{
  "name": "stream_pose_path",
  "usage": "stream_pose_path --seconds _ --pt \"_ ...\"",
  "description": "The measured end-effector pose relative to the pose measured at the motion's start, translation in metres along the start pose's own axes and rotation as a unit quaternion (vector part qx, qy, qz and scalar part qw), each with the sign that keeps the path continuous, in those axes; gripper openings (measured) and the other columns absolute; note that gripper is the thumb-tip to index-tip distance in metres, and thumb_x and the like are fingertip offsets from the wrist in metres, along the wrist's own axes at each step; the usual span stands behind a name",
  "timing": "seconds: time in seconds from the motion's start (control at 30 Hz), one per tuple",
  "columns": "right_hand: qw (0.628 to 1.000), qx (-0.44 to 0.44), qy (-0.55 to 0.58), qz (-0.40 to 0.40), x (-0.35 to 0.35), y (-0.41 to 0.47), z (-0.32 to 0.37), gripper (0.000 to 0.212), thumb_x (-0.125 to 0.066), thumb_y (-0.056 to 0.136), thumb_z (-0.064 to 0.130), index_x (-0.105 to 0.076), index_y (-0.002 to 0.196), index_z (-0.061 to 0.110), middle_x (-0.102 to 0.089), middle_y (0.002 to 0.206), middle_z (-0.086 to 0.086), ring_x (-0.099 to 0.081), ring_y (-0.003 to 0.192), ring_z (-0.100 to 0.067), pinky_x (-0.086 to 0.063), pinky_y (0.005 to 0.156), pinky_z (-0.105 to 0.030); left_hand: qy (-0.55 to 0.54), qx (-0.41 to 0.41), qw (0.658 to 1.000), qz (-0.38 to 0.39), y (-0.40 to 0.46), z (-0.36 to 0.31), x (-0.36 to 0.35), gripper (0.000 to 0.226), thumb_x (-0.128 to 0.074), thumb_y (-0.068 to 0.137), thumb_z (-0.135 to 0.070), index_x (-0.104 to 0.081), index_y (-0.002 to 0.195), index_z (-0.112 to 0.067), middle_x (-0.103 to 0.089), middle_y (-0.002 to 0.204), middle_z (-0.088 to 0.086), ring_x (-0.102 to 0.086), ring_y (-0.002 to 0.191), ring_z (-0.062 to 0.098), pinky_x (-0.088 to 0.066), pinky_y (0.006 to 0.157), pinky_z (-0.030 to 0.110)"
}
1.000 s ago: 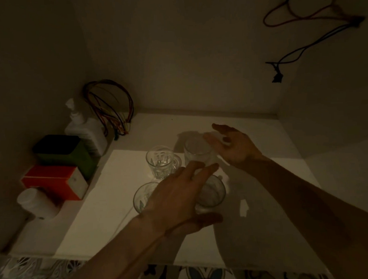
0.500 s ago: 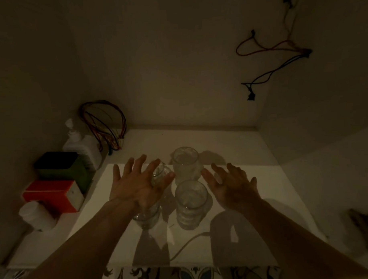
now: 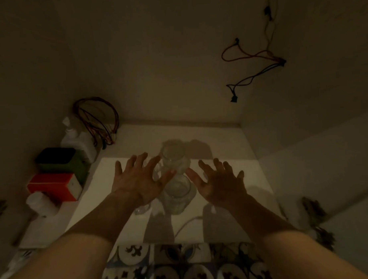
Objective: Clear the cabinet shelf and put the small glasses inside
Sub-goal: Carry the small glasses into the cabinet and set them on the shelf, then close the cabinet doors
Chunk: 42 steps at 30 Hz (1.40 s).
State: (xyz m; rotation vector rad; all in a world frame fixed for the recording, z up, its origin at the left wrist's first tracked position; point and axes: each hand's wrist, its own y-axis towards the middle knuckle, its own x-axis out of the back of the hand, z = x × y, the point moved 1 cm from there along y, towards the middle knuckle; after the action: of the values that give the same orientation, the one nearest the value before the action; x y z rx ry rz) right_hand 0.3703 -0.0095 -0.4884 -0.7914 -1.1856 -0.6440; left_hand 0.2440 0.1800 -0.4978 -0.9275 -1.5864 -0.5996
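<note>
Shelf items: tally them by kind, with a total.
Glasses: 4, two in clear view, two partly hidden behind the left hand
Boxes: 2, green and red
White bottles: 2
Wire bundle: 1
Total: 9

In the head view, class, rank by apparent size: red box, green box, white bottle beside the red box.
1. Green box and red box: look alike, unranked.
2. White bottle: smallest.
</note>
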Motion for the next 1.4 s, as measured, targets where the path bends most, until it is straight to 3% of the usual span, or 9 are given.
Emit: stream_pose_path --seconds 0.2,0.33,0.43,0.53,0.77,1.03,1.23,1.4 --pt "0.995 -0.024 0.005 0.095 0.062 -0.079 0.01 0.102 0.013 0.067 0.094 -0.013 0.154 0.047 -0.006 0.169 0.0 -0.001 0.154 -0.032 0.0 0.114 -0.073 0.009 -0.003 0.996 0.088 -0.071 -0.026 0.056 0.102 0.007 0.068 -0.096 -0.011 0.155 -0.046 -0.009 0.168 -0.007 -0.005 0.153 0.022 0.004 0.12 0.06" --pt "0.982 -0.058 0.032 0.175 0.118 -0.132 0.025 0.096 0.004 0.069 0.096 -0.009 0.153 0.052 0.003 0.169 0.005 0.005 0.154 -0.029 0.006 0.115 -0.07 0.021 0.008 0.988 0.155 -0.119 -0.043 0.116 0.107 0.012 0.063 -0.096 -0.008 0.156 -0.047 -0.004 0.168 -0.01 0.0 0.153 0.02 0.005 0.12 0.059" --pt "0.972 -0.083 0.038 0.219 0.175 -0.174 0.041 0.109 0.011 0.059 0.1 -0.011 0.153 0.052 -0.001 0.169 0.005 -0.002 0.154 -0.029 0.002 0.117 -0.068 0.008 0.014 0.98 0.198 -0.154 -0.062 0.172 0.099 0.003 0.069 -0.095 -0.007 0.156 -0.048 -0.003 0.168 -0.011 0.001 0.153 0.018 0.005 0.121 0.057" --pt "0.97 -0.093 0.038 0.22 0.224 -0.213 0.059 0.112 0.009 0.063 0.099 -0.024 0.154 0.043 -0.024 0.165 -0.009 -0.019 0.15 -0.036 -0.001 0.117 -0.069 0.006 0.004 0.978 0.209 -0.19 -0.078 0.22 0.093 -0.003 0.075 -0.092 -0.01 0.156 -0.047 -0.009 0.168 -0.006 -0.006 0.153 0.022 0.0 0.12 0.059" --pt "0.973 -0.054 0.078 0.209 0.284 -0.286 0.084 0.094 0.002 0.074 0.094 -0.013 0.155 0.048 -0.003 0.17 0.0 0.001 0.154 -0.03 0.003 0.117 -0.068 -0.005 0.02 0.976 0.217 -0.266 -0.095 0.28 0.083 -0.008 0.082 -0.082 -0.013 0.156 -0.044 -0.01 0.168 -0.003 -0.007 0.153 0.023 -0.001 0.12 0.058" --pt "0.975 -0.037 0.053 0.213 0.312 -0.398 0.057 0.095 0.005 0.075 0.093 -0.01 0.156 0.046 -0.001 0.17 -0.002 0.004 0.154 -0.031 0.003 0.117 -0.069 0.013 0.039 0.977 0.208 -0.379 -0.127 0.312 0.098 0.008 0.072 -0.09 -0.012 0.156 -0.043 -0.01 0.168 -0.003 -0.005 0.153 0.024 0.001 0.12 0.06" --pt "0.971 -0.058 0.067 0.221 0.344 -0.462 0.041 0.094 0.003 0.075 0.093 -0.009 0.156 0.047 0.001 0.17 -0.001 0.005 0.154 -0.029 0.004 0.117 -0.067 -0.003 0.031 0.978 0.207 -0.44 -0.145 0.341 0.097 0.006 0.074 -0.092 -0.01 0.156 -0.044 -0.01 0.168 -0.003 -0.005 0.154 0.023 0.003 0.12 0.06" --pt "0.967 -0.046 0.115 0.221 0.352 -0.488 0.056 0.089 -0.001 0.077 0.091 -0.008 0.155 0.049 0.002 0.17 0.002 0.003 0.155 -0.026 -0.004 0.121 -0.061 -0.047 0.028 0.98 0.192 -0.459 -0.141 0.363 0.1 0.007 0.07 -0.091 -0.015 0.156 -0.044 -0.015 0.166 -0.005 -0.011 0.152 0.021 -0.005 0.122 0.054"
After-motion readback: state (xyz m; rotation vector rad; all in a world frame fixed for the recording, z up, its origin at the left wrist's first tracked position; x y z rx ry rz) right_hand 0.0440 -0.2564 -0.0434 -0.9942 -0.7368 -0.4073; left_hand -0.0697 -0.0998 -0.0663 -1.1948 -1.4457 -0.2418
